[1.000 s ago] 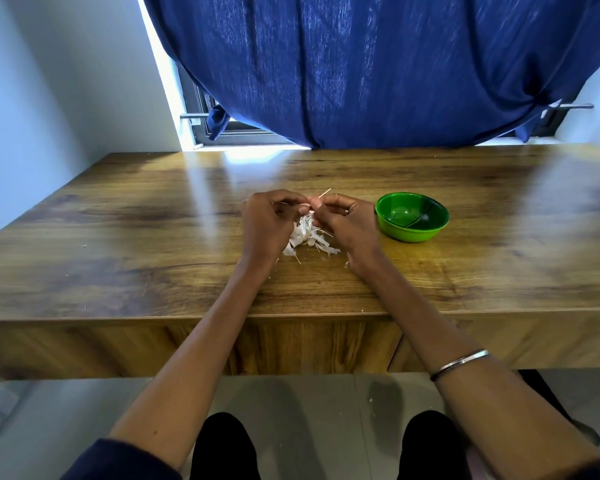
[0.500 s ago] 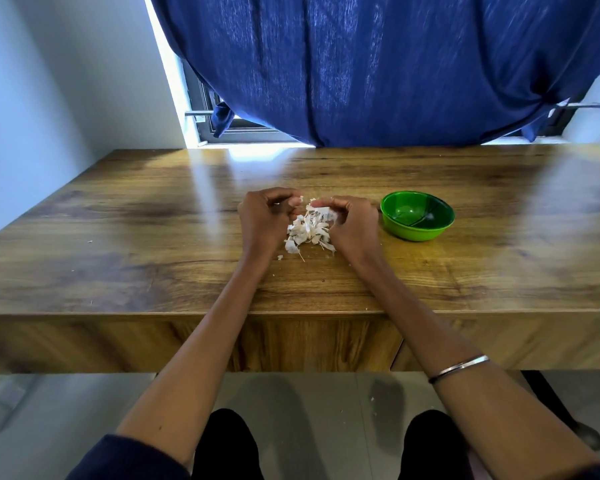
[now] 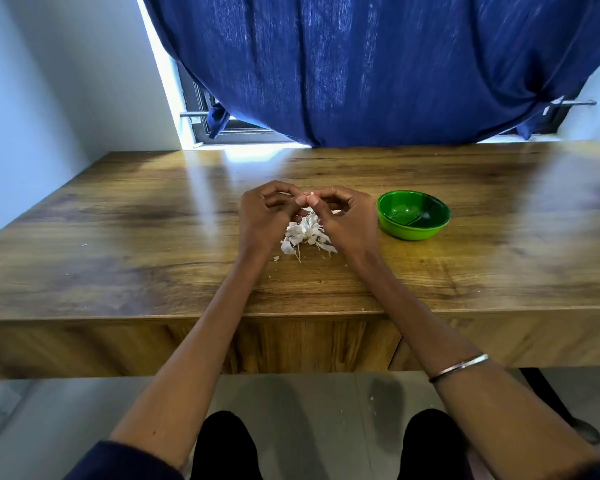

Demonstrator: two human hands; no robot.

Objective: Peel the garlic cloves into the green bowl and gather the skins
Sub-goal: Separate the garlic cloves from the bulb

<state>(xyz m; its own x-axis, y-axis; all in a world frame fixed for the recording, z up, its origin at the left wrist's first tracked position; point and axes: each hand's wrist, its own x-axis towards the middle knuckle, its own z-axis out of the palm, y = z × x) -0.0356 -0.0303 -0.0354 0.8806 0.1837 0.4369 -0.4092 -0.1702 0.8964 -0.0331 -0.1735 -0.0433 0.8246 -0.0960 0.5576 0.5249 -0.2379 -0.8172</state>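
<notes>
Starting at the left, the wooden bench (image 3: 125, 237) carries only a few pale specks near its left edge. Toward the middle, the left hand (image 3: 262, 216) rests with its wrist on the wood and its fingers curled inward, the tips meeting those of the right hand (image 3: 347, 220) just above the heap of garlic skins (image 3: 307, 235). Both hands pinch one small white piece between their fingertips, the garlic clove (image 3: 309, 197) or a shred of its skin; it is too small to tell which. Each grip is narrow and closed on that piece. Working directly over the heap probably lets loosened skin drop onto what is already gathered instead of scattering.

The skins look papery, white and ragged, piled loosely between the two wrists, with thin straw-coloured stems poking out toward the near edge and a couple of crumbs just beside the pile.

Just right of the right hand stands the green bowl (image 3: 440, 223), upright and apart from the hand, close enough for a short reach. Its glossy inside shows reflections and a dark line, but no clove can be made out in it. Farthest right, a metal bangle (image 3: 459, 367) circles the right forearm.
</notes>
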